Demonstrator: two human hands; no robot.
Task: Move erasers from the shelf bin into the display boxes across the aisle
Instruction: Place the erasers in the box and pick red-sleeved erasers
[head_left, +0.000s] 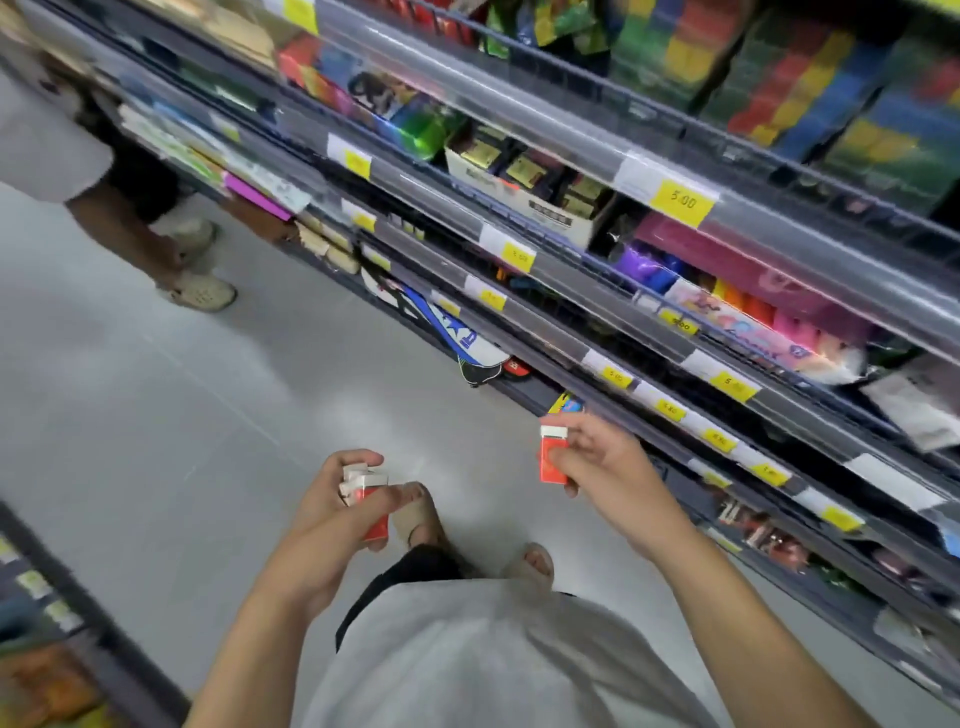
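Erasers are in both hands: the right hand (597, 460) pinches one eraser (552, 454) upright, long axis near-to-far, while the left hand (337, 501) grips a small stack (366, 493). Shelving (519, 244) runs along the right; display boxes presumably lie left, nearer the left hand.

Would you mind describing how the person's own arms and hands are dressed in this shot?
Both forearms are bare to the elbows, with no sleeves in view. The left hand and right hand wear no gloves, and no rings, watch or bracelet are visible. A light grey shirt covers the torso below.
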